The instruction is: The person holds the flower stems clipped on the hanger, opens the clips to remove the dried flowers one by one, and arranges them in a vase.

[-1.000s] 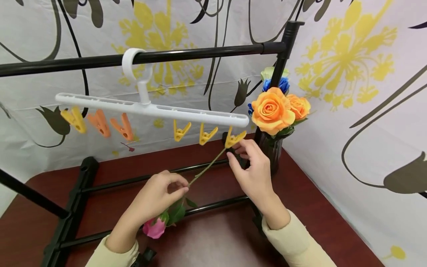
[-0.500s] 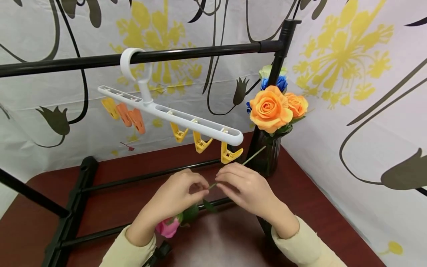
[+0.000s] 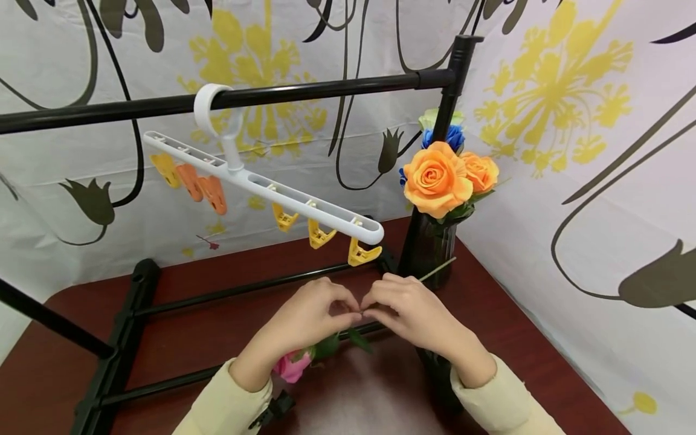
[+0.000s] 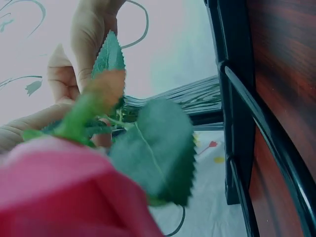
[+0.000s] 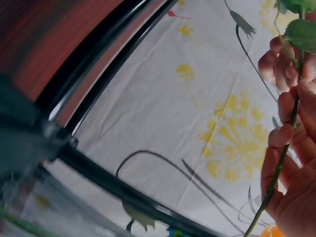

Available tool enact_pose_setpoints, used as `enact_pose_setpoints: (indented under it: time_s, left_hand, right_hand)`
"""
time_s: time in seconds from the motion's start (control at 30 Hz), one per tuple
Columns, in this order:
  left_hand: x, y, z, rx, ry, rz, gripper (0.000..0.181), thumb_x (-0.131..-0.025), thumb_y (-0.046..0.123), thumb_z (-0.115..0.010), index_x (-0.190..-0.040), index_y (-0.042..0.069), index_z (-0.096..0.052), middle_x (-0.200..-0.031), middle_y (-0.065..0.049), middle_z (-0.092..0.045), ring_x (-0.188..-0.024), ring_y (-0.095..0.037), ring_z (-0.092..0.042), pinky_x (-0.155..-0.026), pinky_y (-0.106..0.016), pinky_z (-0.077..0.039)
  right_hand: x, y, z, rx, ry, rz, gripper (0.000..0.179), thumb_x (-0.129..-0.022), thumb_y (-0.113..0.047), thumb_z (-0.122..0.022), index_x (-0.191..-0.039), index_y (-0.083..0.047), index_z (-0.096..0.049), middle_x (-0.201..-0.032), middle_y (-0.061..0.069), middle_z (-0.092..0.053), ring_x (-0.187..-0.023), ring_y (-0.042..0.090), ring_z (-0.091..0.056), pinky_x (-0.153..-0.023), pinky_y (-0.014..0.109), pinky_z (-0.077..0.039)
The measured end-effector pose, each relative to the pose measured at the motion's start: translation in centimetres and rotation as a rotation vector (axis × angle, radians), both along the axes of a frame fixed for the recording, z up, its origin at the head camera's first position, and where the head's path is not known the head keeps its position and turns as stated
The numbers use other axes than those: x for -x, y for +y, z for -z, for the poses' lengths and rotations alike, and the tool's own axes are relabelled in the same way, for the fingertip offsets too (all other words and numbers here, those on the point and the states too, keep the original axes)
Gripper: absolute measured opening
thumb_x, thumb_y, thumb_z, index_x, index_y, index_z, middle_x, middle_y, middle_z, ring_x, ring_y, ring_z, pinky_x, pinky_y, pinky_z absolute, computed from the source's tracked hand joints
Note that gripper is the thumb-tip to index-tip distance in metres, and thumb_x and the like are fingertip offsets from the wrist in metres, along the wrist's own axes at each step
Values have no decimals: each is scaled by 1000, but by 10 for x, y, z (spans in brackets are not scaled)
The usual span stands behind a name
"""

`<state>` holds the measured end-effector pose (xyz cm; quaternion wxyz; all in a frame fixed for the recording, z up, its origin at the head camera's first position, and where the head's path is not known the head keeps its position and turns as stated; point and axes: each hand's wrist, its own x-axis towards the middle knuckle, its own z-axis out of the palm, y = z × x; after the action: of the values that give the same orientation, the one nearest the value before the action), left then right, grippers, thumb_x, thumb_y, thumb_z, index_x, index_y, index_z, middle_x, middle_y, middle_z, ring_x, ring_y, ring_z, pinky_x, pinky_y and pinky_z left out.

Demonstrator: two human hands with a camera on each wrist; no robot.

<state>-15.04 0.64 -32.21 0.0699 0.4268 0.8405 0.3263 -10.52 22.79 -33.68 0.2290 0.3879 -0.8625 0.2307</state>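
Note:
A pink rose with green leaves hangs head-down toward me, its petals large in the left wrist view. My left hand pinches its stem just past the leaves. Close beside it, fingertips nearly meeting, my right hand also grips the thin green stem. The bare stem end sticks out beyond the right hand toward the vase. Above the hands, a white hanger is hooked on the black rail, turned at an angle. Its nearest yellow clip holds nothing.
Two more yellow clips hang along the hanger's right half; a yellow clip and two orange clips hang on its left. A dark glass vase with orange roses stands by the right post. Rack bars cross the red-brown table.
The stem has left the nearest yellow clip. Both hands have come together lower down, the left shifting right with the rose. The hanger has swung, its right end nearer me.

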Motion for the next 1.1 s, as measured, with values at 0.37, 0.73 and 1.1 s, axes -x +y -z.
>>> enact_pose_setpoints:
  time_s: [0.37,0.73,1.1]
  left_hand:
    - [44,-13,27,-286,-317,-157,20,-99,23,-63,-104,8,-76,-96,-10,-76,-91,-13,-68,-79,-28,-54]
    - [38,42,48,-483,-216,-41,34,-85,0,-73,-118,-2,-66,-112,-19,-71,-104,-26,-67,-93,-25,-53]
    - [25,120,67,-628,-78,-70,40,-94,15,-69,-131,5,-56,-135,-12,-55,-118,-23,-57,-89,-45,-55]
  right_hand:
    - [-6,36,-18,153,-66,-31,26,-83,2,-75,-99,-18,-74,-91,-10,-69,-83,3,-56,-72,16,-43]
    - [-5,69,-28,381,24,45,26,-78,13,-74,-95,-7,-73,-88,4,-69,-85,5,-60,-75,15,-46]
    - [5,80,-30,675,29,4,5,-87,14,-64,-89,12,-68,-88,0,-68,-83,10,-62,-76,15,-50]
